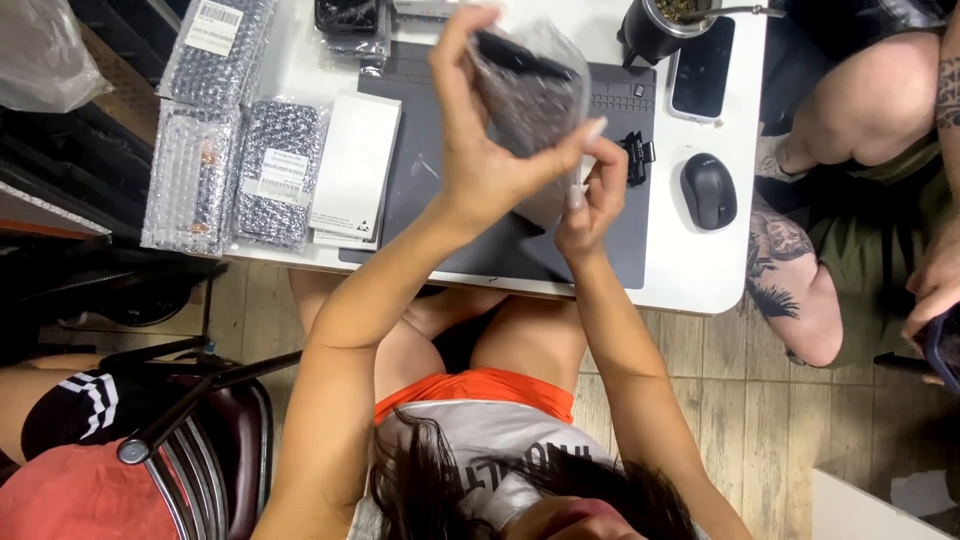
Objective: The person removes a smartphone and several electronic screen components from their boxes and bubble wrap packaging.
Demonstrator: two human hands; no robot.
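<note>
Clear plastic bag (530, 100) with a dark part inside is pinched above the table (690, 280) at 12 o'clock by both hands, left (480, 150) and right (592, 195); a slack pinch might drop it onto the grey mat (440, 190)

Bubble-wrap pouch (530, 95) with dark item inside held up above grey mat (420, 170). Pouch gripped by left hand (480, 150), thumb and fingers clamped on it; lower edge pinched by right hand (590, 200). Black mouse (708, 190) lying right of mat, phone (703, 68) beyond mouse. Bubble-wrapped packs (235, 150) and white booklet (355, 165) laid left of mat. Black mug (655, 28) at mat's far right corner.
</note>
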